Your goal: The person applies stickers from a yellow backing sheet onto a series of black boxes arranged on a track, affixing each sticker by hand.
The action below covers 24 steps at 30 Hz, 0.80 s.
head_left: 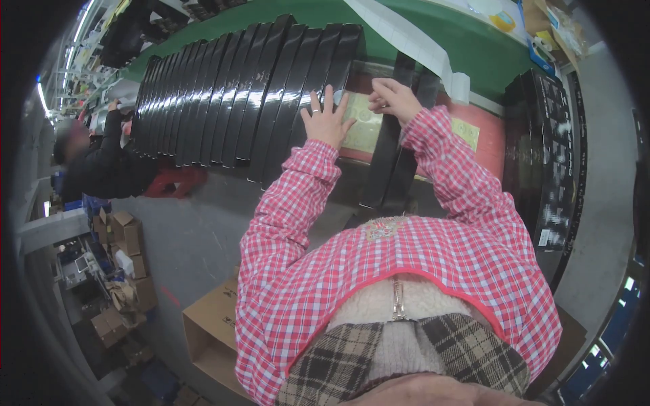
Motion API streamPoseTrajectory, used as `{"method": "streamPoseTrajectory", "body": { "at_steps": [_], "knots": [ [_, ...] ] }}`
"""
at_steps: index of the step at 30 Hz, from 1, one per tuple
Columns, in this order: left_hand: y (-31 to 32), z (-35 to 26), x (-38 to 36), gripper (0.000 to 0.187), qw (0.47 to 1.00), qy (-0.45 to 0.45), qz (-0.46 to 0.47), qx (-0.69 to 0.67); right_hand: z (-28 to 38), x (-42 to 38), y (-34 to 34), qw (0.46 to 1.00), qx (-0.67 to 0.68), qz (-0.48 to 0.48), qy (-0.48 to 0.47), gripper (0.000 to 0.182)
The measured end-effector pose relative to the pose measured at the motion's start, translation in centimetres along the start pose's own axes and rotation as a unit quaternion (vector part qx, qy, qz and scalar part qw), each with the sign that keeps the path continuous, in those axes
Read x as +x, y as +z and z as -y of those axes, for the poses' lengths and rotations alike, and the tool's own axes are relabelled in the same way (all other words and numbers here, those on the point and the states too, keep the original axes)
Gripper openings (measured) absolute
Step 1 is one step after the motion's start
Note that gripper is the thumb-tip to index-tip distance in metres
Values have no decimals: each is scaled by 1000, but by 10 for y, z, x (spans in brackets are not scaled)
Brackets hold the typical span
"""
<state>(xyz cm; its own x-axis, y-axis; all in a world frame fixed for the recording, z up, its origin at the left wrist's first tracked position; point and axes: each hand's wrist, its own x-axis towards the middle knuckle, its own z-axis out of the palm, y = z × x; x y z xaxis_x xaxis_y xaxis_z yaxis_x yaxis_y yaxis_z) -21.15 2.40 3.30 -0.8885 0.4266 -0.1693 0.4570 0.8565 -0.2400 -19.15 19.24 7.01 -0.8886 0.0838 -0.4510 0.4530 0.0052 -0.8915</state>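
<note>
Left hand (326,122): spread flat, holding nothing, against the leaning row of glossy black trays (237,95). Right hand (395,98): fingers pinching the top of one black strip (389,152) on the bench. Risk: a nudge could likely topple the row

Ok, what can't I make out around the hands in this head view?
- Right hand: its fingertips curl over the black strip, so the grip is hidden.
- Left hand: the palm faces down, so contact underneath is unseen.
- Yellow sheet: the print is too small to read.
- Black boxes at right: labels blurred.
- Co-worker at left: partly cut off by the lens edge.
</note>
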Motion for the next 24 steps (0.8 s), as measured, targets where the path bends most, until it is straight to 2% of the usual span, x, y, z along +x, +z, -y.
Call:
{"method": "streamPoseTrajectory", "body": {
  "at_steps": [6,8,9,12,13,14,15,17,21,24],
  "knots": [
    [-8,-2,-5,57,999,-6,50,4,-30,-52,-77,990,110,-80,-48,34],
    [-14,0,-11,39,994,-9,49,-100,-51,-75,-108,983,109,-135,-55,32],
    [-12,2,-13,38,991,-5,50,-125,-62,-83,-121,980,111,-153,-56,31],
    [11,4,-17,26,973,-9,-149,-178,-105,-109,-157,966,76,-245,-30,27],
    [17,-1,-19,25,966,0,-176,-190,-125,-119,-169,961,71,-268,-18,26],
    [18,-7,-19,44,979,-62,-130,-147,-147,-124,-179,948,67,-311,-23,23],
    [18,-13,-18,55,983,-87,-106,-124,-166,-126,-186,939,66,-336,-22,21],
    [17,-20,-16,61,991,-108,-51,-57,-195,-126,-193,929,44,-367,-12,19],
    [7,-32,-26,57,995,-98,-10,1,-247,-115,-201,923,14,-385,-19,18],
    [7,-35,-26,54,989,-86,-71,-100,-275,-106,-204,907,-79,-413,-27,19]
  ]
}}
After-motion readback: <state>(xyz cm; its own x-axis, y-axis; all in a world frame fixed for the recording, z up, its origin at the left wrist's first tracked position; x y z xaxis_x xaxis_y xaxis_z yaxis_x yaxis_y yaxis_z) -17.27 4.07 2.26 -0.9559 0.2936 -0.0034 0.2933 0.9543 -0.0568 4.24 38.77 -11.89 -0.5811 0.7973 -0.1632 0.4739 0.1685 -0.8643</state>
